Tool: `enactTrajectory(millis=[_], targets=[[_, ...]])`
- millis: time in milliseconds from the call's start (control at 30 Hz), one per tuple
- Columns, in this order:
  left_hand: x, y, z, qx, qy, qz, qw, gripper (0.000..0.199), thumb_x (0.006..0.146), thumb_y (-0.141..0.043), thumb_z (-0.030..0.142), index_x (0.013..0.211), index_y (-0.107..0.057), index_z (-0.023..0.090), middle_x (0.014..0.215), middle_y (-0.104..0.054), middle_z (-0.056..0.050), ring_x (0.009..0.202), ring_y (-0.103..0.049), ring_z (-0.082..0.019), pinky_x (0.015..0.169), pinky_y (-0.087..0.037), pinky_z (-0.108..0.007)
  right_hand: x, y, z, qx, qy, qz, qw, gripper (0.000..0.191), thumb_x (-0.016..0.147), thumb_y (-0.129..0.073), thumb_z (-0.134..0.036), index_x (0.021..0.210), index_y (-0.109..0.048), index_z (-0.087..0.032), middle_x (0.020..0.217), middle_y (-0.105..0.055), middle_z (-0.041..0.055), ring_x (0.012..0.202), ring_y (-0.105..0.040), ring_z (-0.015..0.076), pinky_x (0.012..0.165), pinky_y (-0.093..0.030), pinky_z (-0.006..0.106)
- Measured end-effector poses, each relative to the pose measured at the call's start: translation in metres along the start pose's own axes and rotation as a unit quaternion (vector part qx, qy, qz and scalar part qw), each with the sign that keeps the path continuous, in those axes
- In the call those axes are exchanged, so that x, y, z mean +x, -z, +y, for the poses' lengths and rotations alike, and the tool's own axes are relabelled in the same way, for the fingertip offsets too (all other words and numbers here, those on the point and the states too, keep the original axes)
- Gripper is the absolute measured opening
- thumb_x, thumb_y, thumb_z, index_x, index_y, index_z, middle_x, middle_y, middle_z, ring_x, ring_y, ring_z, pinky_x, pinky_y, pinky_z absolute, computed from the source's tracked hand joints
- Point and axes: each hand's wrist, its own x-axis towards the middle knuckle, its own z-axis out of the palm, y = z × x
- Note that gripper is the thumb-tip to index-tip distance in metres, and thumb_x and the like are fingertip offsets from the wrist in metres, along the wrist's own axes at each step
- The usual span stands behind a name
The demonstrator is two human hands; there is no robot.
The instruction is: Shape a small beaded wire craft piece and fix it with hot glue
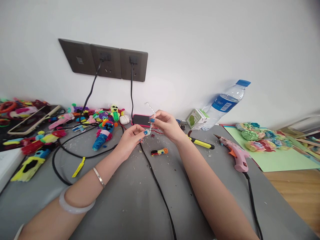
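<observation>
Above the grey table (120, 206), my left hand (131, 140) and my right hand (166, 125) are close together. Both pinch a thin silvery-white pipe cleaner (150, 107); its free end rises bent above my right fingertips. Its lower part looks curled between the thumbs and is partly hidden by my fingers. On the table just below my hands lies a small yellow, black and orange fuzzy piece (159, 151). A tool with a yellow and black handle (201, 143) rests right of my right wrist.
A pink glue gun (237, 155) lies right, its cord trailing forward. A water bottle (223, 103) leans on the wall beside a small carton (197, 119). Colourful fuzzy figures (103, 133) crowd the left. Black cables (160, 186) cross the table. Paper flowers (262, 140) sit on green paper.
</observation>
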Motion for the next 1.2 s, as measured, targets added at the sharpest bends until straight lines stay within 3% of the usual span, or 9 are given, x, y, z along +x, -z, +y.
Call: enactTrajectory(millis=[733,967,1200], targets=[[-0.001,-0.0015,0.0,-0.015,0.013,0.012,1.0,0.035,0.059,-0.084,0.04,0.07,-0.059,0.018,0.059,-0.049,0.005,0.058,-0.042,-0.009,0.058,-0.036,-0.023,0.0,0.0026,0.0016,0.017,-0.004,-0.005,1.0,0.027,0.072,-0.082,-0.037,0.079,-0.064,-0.018,0.073,-0.063,-0.002,0.061,-0.058,0.008,0.063,-0.049,0.023],[0.0025,0.0033,-0.0045,-0.062,0.006,-0.004,0.998,0.032,0.065,-0.081,0.042,0.081,-0.066,0.018,0.079,-0.063,0.001,0.06,-0.044,-0.008,0.061,-0.039,-0.023,0.0003,0.005,0.0019,0.027,0.003,-0.01,1.0,0.023,0.075,-0.08,-0.034,0.081,-0.064,-0.018,0.076,-0.064,-0.0016,0.064,-0.06,0.0088,0.065,-0.05,0.023],[0.0023,0.0033,-0.004,-0.057,0.013,0.005,0.998,0.036,0.061,-0.085,0.041,0.084,-0.069,0.018,0.078,-0.063,0.0,0.062,-0.048,-0.008,0.062,-0.042,-0.023,0.0,0.0029,-0.0004,0.036,0.017,-0.007,0.999,0.024,0.074,-0.081,-0.034,0.08,-0.064,-0.018,0.076,-0.065,-0.0015,0.066,-0.061,0.0096,0.068,-0.053,0.025]])
